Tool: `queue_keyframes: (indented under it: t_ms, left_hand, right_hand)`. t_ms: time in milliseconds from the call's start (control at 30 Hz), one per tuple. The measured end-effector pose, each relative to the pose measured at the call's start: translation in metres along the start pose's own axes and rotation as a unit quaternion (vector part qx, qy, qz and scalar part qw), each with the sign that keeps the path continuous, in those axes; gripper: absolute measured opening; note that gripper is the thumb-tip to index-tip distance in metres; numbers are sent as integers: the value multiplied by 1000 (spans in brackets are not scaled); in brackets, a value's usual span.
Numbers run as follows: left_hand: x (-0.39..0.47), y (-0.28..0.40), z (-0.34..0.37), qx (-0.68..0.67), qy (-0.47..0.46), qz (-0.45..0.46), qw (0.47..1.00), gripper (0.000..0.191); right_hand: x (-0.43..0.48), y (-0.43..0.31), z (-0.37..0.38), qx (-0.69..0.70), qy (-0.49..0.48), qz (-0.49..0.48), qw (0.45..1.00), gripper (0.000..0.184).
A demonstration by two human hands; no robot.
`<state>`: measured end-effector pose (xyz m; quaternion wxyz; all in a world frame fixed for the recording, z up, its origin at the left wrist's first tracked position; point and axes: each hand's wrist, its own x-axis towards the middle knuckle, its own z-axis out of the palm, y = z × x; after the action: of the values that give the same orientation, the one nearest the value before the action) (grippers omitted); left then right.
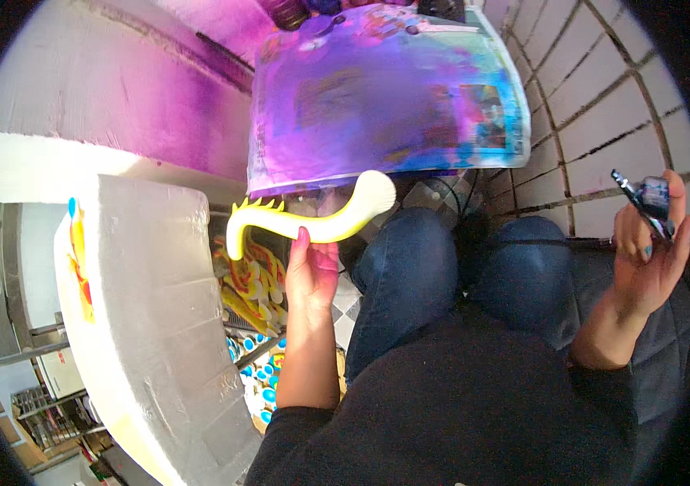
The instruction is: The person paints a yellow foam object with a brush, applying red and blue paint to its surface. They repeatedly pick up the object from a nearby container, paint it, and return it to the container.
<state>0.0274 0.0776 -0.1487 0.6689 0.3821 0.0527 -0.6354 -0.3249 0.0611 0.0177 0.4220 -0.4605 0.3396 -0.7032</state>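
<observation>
My left hand (313,270) holds a curved yellow-and-white piece (314,226) with small spikes along its upper left edge and a broad, ribbed pale end at the right. Its thumb lies against the near side of the piece. Over at the right, away from the piece, my right hand (649,255) grips an airbrush (642,203) with a metal body and a small dark cup. Beyond the left hand lies a work surface (369,115) covered with a sheet stained purple, pink and blue.
Several yellow and red curved pieces (254,279) lie in a container below left. Lower down are many small blue-and-white round items (267,395). A pale ledge (157,304) runs along the left side, a tiled wall (600,121) along the right. Dark bottles (287,12) stand at the far edge.
</observation>
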Motion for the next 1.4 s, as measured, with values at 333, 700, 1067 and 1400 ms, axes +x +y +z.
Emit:
queue_keyframes:
  t_ms: [333, 700, 1067, 1400]
  left_hand:
    - [95, -37, 171, 471, -249, 390, 751, 36]
    - [169, -19, 214, 672, -383, 600, 204, 21]
    - [229, 1, 216, 665, -463, 582, 63, 28]
    - [113, 29, 137, 820, -301, 260, 411, 58]
  right_hand:
    - [-6, -11, -12, -29, -2, 12, 1000, 36]
    - [15, 26, 12, -49, 48, 81, 994, 31]
    - [28, 54, 27, -100, 73, 103, 987, 30]
    - [30, 65, 17, -75, 33, 131, 988, 32]
